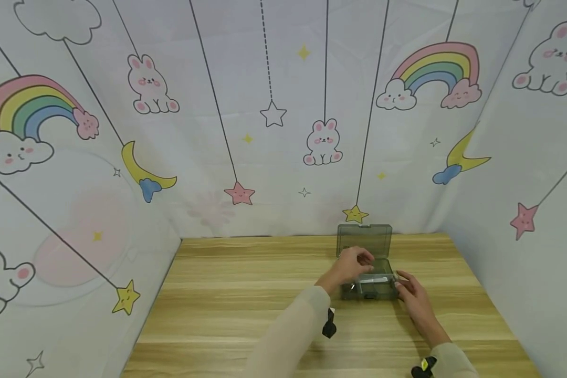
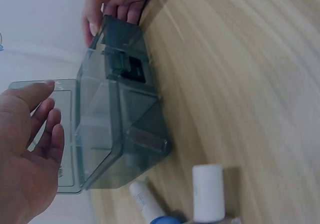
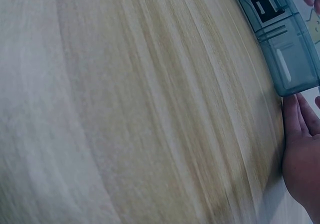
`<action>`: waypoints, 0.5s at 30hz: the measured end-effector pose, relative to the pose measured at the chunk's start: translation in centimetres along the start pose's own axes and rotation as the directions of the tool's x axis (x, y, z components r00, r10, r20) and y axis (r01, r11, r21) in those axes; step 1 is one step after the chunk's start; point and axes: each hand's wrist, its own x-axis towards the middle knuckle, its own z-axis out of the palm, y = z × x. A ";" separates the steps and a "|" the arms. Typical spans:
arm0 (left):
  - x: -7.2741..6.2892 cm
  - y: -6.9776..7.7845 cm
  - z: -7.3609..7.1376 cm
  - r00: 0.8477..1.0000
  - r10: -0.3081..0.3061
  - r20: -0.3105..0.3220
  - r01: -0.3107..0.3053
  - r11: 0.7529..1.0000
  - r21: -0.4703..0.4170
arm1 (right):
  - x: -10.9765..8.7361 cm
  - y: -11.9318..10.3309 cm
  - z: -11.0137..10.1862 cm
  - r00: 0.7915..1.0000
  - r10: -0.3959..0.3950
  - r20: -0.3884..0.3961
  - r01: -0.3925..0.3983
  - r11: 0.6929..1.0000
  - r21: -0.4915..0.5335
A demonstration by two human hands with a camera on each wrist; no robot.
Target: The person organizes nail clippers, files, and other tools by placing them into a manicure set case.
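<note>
A translucent grey-green plastic box [image 1: 369, 289] stands on the table with its lid [image 1: 365, 239] raised at the back. A clear panel [image 2: 96, 111] slants over the box's opening. My left hand [image 1: 354, 262] hovers above the opening, fingers loosely bent; in the left wrist view nothing shows between them. Against the box's right end, my right hand [image 1: 415, 299] rests extended fingers, which the right wrist view [image 3: 301, 149] shows touching its side wall. A dark latch [image 2: 134, 69] sits on the front wall.
Beside the box's left end, the left wrist view shows a white cylinder [image 2: 208, 193] and a white tube [image 2: 146, 201] with a blue part; my left arm hides them from the head view. A wood-grain table [image 1: 236, 294] meets a patterned cloth backdrop [image 1: 283, 157] behind the box.
</note>
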 end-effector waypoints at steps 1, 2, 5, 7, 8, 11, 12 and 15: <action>-0.1 0.0 -0.4 1.000 0.013 0.009 -0.013 1.000 0.005 | 0.0 0.0 0.0 1.000 0.000 -0.001 0.000 1.000 0.001; -0.2 0.0 -0.9 1.000 0.024 0.015 -0.024 1.000 0.011 | 0.0 0.0 0.1 1.000 -0.003 -0.001 0.003 1.000 0.000; -0.7 0.0 -2.3 0.999 0.045 0.027 -0.045 0.999 0.015 | 0.0 0.0 0.2 1.000 -0.016 -0.005 0.016 1.000 0.015; -1.1 -0.1 -3.2 0.998 0.054 0.030 -0.055 0.998 0.010 | -0.1 -0.1 0.2 1.000 -0.022 -0.008 0.022 1.000 0.011; -1.3 -0.1 -3.7 0.998 0.054 0.031 -0.054 0.998 0.011 | -0.1 -0.1 0.2 1.000 -0.022 -0.008 0.022 1.000 0.011; -1.9 -0.7 -4.7 0.998 0.056 0.029 -0.057 0.998 0.013 | -0.1 -0.2 0.1 1.000 -0.010 0.003 0.010 1.000 -0.002; -2.1 -1.0 -5.1 0.998 0.061 0.028 -0.062 0.998 0.016 | -0.1 -0.1 0.0 1.000 -0.005 0.008 0.005 1.000 -0.010; -2.9 -2.1 -5.8 0.998 0.067 0.020 -0.068 0.997 0.035 | -0.3 -0.8 0.0 1.000 0.018 0.026 -0.017 1.000 -0.012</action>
